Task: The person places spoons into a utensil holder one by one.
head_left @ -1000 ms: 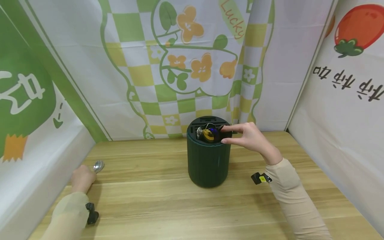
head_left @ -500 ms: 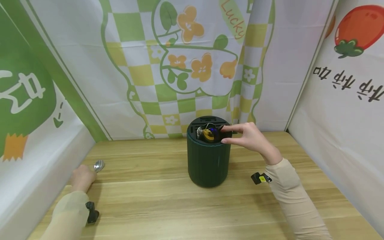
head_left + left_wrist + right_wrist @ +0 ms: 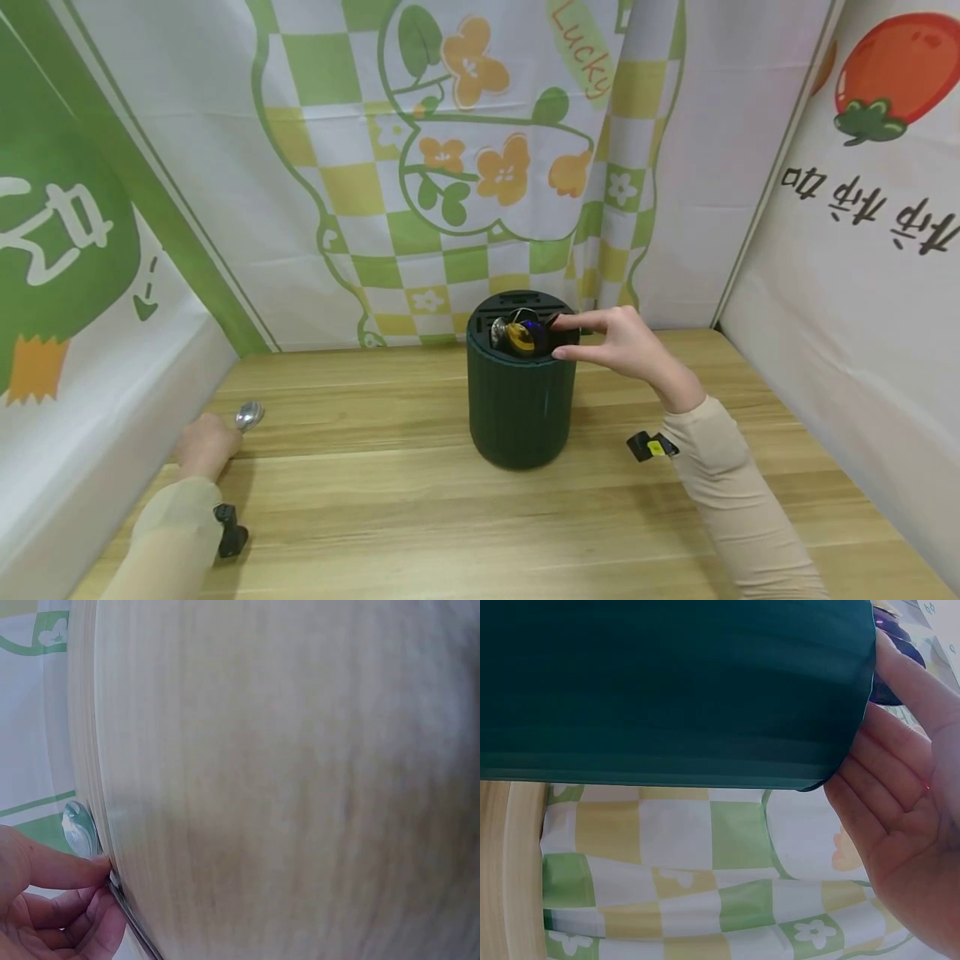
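At the left of the table, my left hand (image 3: 206, 443) holds a spoon; its silver bowl (image 3: 250, 415) points away to the right. The left wrist view shows thumb and fingers pinching the thin handle (image 3: 133, 921) low over the wood. A dark green ribbed utensil holder (image 3: 520, 417) stands upright mid-table. Out of its slotted top show rounded utensil heads in silver, gold (image 3: 521, 337) and blue. My right hand (image 3: 630, 350) rests at the holder's right rim, thumb toward the front and index finger farther back. In the right wrist view its other fingers (image 3: 885, 769) lie extended against the rim.
The wooden table (image 3: 360, 517) ends at a patterned cloth wall (image 3: 337, 183) behind the holder. White printed walls rise along the left and right sides. A black wrist camera (image 3: 230, 532) sits on the left sleeve and another (image 3: 651, 446) on the right.
The spoon's bowl has shifted very slightly to the right with my left hand. The right hand and the utensil holder stay in place.
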`<state>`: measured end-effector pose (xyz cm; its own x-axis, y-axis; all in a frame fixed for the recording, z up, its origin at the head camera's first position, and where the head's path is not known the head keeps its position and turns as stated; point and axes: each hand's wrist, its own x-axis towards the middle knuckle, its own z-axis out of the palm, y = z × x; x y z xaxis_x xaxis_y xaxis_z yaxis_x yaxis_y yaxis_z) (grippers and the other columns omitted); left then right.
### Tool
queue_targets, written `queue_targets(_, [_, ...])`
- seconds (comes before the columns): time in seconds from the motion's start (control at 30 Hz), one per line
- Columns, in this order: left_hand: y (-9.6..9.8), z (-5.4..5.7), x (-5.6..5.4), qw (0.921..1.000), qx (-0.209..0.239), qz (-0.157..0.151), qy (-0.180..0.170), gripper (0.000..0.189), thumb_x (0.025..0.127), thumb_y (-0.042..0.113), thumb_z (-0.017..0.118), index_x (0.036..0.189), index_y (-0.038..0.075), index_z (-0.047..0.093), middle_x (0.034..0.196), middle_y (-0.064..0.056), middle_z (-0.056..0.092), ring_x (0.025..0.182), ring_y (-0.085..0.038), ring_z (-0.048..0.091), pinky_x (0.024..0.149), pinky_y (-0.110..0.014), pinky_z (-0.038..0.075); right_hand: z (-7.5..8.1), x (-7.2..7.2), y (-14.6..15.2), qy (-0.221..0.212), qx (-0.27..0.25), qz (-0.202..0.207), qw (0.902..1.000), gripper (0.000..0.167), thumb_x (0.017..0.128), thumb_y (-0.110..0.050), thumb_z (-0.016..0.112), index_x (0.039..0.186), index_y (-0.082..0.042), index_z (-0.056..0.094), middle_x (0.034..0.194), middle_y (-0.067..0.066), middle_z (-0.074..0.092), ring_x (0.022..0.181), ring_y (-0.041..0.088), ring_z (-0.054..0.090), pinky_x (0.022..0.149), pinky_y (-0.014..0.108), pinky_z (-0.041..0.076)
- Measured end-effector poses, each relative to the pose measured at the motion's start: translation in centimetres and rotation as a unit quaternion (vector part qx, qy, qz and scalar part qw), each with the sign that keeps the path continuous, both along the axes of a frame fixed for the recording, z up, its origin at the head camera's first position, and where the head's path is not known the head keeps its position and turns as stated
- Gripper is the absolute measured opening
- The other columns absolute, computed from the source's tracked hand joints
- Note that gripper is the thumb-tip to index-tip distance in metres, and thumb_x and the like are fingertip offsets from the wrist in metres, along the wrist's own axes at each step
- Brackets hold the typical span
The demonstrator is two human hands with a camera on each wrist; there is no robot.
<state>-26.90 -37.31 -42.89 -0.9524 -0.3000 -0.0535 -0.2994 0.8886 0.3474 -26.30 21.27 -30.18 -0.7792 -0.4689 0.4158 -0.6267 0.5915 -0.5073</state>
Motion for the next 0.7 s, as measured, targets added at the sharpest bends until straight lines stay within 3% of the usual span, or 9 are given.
queue_targets(0.27, [-0.23,-0.14,0.02,1.0,0.003,0.001,-0.009,0.02,0.078,0.012,0.053,0.071,-0.007,0.056,0.084,-0.033,0.056,0.076,-0.041,0.055,0.058,-0.043,0.047,-0.05,-0.03,-0.04,0.003,0.002,0.001,1.0,0.041,0.08,-0.035,0.075,0.116,-0.016,0.07,0.12,0.006,0.067,0.044,0.005,0.036,0.081,0.036,0.047])
queue_targets(0.53, [-0.33,-0.14,0.02,1.0,0.004,0.005,-0.008,0.026,0.078,0.013,0.051,0.081,-0.012,0.058,0.093,-0.037,0.055,0.085,-0.05,0.056,0.06,-0.047,0.048,-0.04,-0.1,-0.04,0.005,0.005,0.002,1.0,0.04,0.081,-0.035,0.074,0.116,-0.016,0.069,0.12,0.007,0.067,0.04,0.001,0.015,0.074,0.034,0.044])
queue_targets(0.7, [-0.27,-0.03,0.06,0.9999,0.007,0.008,-0.012,0.026,0.079,0.014,0.05,0.082,-0.011,0.057,0.093,-0.036,0.055,0.081,-0.045,0.054,0.058,-0.045,0.048,0.05,-0.07,-0.06,0.001,0.005,0.001,1.0,0.04,0.081,-0.035,0.074,0.117,-0.016,0.069,0.12,0.007,0.066,0.041,0.001,0.012,0.073,0.033,0.044])
